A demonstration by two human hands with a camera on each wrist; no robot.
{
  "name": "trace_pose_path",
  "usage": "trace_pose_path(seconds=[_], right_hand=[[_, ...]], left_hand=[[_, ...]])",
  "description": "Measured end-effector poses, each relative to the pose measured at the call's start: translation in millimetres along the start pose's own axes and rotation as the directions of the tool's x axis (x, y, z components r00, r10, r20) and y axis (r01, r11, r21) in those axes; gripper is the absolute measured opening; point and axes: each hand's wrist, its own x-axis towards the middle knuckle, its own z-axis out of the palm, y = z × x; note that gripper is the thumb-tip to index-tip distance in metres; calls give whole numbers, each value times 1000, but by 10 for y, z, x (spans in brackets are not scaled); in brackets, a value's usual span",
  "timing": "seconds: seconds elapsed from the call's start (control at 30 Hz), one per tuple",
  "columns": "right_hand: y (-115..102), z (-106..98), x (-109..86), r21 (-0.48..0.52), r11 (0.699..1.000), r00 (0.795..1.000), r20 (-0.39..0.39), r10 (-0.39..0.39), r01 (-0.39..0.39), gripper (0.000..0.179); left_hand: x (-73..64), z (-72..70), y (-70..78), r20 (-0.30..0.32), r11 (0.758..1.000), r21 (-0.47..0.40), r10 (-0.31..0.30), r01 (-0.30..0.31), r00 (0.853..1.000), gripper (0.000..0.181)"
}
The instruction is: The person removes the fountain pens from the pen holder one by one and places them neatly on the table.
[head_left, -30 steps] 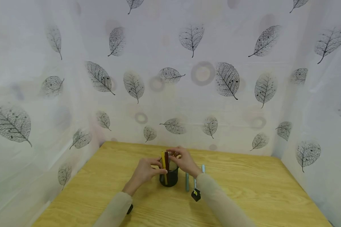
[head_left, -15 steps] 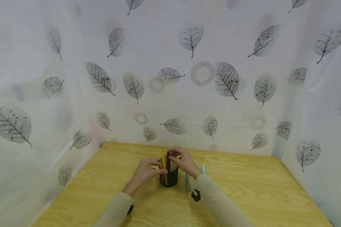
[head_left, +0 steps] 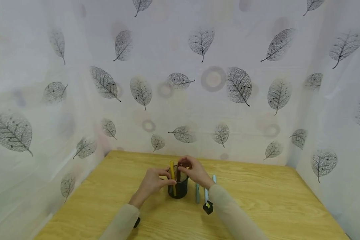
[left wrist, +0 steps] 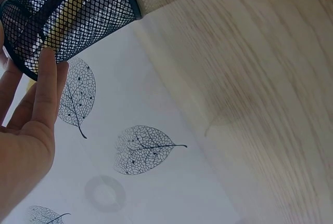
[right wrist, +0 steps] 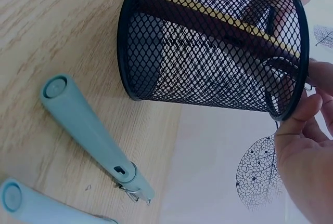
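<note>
A black mesh pen holder (head_left: 182,190) stands upright on the table. My left hand (head_left: 153,180) grips its left rim, and in the left wrist view a finger lies along the mesh. Inside leans a yellow pen (head_left: 172,165), its top rising above the rim beside my left fingers. My right hand (head_left: 195,169) reaches over the opening and pinches the upper end of a dark red pen (head_left: 178,173). Most of the dark red pen shows through the mesh in the right wrist view, lying alongside the yellow one. Right fingertips are right at the rim.
To the right of the holder a grey-green pen (right wrist: 93,130) lies on the wood-grain table (head_left: 258,200). A light blue pen (right wrist: 47,208) lies next to it, partly behind my right forearm in the head view. A leaf-patterned sheet (head_left: 180,106) encloses the table's back and sides.
The dark red pen has gone lower into the holder and shifted right, away from the yellow pen, with my right hand on it. My left hand has stayed at the rim.
</note>
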Motion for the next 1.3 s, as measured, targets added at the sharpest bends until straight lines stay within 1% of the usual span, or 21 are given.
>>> trace_pose_path(seconds=[0.23,0.43,0.63,0.93,1.07,1.23,1.3], right_hand=[[10,-16,-6,12,999,999,39,-31,30,24],[8,-49,-20,-13,999,997,69,-40,41,28],[7,-64,-26,-40,999,995,92,-33,36,26],[50,-60,-24,-90,993,993,97,-62,71,22],[56,-52,-34,-91,992,992,99,-77,86,25],[49,-41,-65,-129,983,988,102,-118,131,27],[26,-44,-80,-130,983,989,92,-118,129,27]], left_hand=[[-11,1,-4,-2,1000,-11,-10,10,1000,23],[-16,-9,14,10,998,-53,-39,39,999,21],[-16,-12,22,4,999,-28,-25,25,1000,20],[-27,-7,11,6,999,-26,-25,25,1000,22],[-25,-3,5,3,1000,-15,-25,25,1000,21],[-19,0,5,4,999,-14,-31,31,1000,21],[-16,2,4,5,999,-14,-29,29,1000,22]])
